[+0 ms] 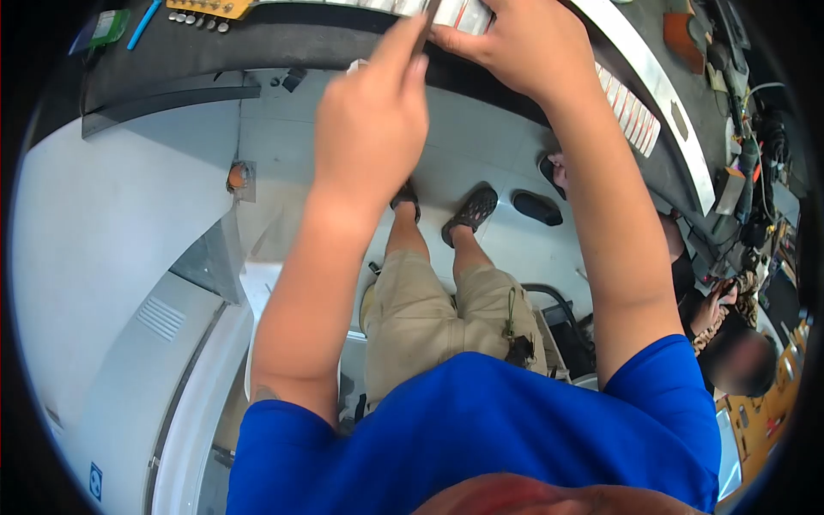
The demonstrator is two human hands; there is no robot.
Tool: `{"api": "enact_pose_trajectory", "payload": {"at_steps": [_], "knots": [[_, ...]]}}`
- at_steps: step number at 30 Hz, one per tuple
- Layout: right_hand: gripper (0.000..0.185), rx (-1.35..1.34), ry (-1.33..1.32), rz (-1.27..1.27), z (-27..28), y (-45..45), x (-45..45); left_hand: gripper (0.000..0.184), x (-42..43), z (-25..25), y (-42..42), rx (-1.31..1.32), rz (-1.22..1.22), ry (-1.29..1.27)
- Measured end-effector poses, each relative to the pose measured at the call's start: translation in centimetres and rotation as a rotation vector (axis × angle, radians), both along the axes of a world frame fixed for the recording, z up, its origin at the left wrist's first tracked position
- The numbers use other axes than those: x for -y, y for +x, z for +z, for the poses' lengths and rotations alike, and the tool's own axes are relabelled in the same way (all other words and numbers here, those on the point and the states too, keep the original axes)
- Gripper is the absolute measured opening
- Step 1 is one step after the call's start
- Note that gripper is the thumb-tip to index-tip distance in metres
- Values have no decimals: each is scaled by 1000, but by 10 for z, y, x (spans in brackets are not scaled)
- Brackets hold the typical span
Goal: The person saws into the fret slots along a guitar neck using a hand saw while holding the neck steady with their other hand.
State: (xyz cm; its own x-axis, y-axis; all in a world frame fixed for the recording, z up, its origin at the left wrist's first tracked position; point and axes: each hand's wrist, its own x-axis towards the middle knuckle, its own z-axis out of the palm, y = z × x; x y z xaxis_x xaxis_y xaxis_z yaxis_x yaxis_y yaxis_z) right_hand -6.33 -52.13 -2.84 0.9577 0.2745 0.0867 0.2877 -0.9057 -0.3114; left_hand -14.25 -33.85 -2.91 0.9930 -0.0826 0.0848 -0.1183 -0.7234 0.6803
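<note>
A slim dark tool (pixel 425 36) stands between the thumb and fingers of my left hand (pixel 373 112), which is closed on it at the top centre. Thumb towards the tool, my right hand (pixel 532 43) grips a long strip with white bands and thin red lines (pixel 628 107); its other fingertips are hidden at the top edge. The strip runs along the dark bench edge, and its middle lies partly behind my hands. At the top left is a yellow headstock (pixel 210 8) with metal tuning pegs.
The dark bench (pixel 300 43) holds a blue pen (pixel 143 26), a green packet (pixel 107 27) and a curved silvery bar (pixel 678 112). Cables and tools crowd the right side. Another person (pixel 717 318) is at the lower right. A loose black shoe (pixel 536 208) lies on the floor.
</note>
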Motion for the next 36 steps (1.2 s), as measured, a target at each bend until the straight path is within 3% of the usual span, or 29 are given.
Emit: {"api": "enact_pose_trajectory", "payload": {"at_steps": [3,7,11,13,16,19,22,25,28,29,32,36], "knots": [[56,-52,-27,-4,2,2,-1,52,-3,-4,-3,36,-15,-27],[57,-31,20,2,4,1,-1,52,-45,-11,-115,22,3,-63],[54,16,10,15,-1,0,-1,46,-23,4,-52,-15,-16,2],[55,11,9,2,1,3,-3,43,0,-2,4,92,-8,18],[56,-30,-5,-1,3,-1,-4,50,-2,-2,0,91,-27,70],[57,-31,-26,-8,2,1,-2,44,-34,-1,-94,-50,33,-21],[57,-45,-20,-7,3,1,-2,45,-39,5,-106,-103,31,-21],[57,-5,-21,-3,0,0,-2,55,-15,-3,-27,71,-36,105],[56,-44,-31,-23,2,0,-4,45,7,9,17,-69,25,194],[56,-33,-26,-14,-1,0,-2,56,-2,4,5,35,-52,179],[57,-1,5,-10,2,-1,-2,50,-34,-8,-87,97,-3,26],[56,-53,-14,-24,4,0,-4,43,-33,2,-98,-13,29,-9]]}}
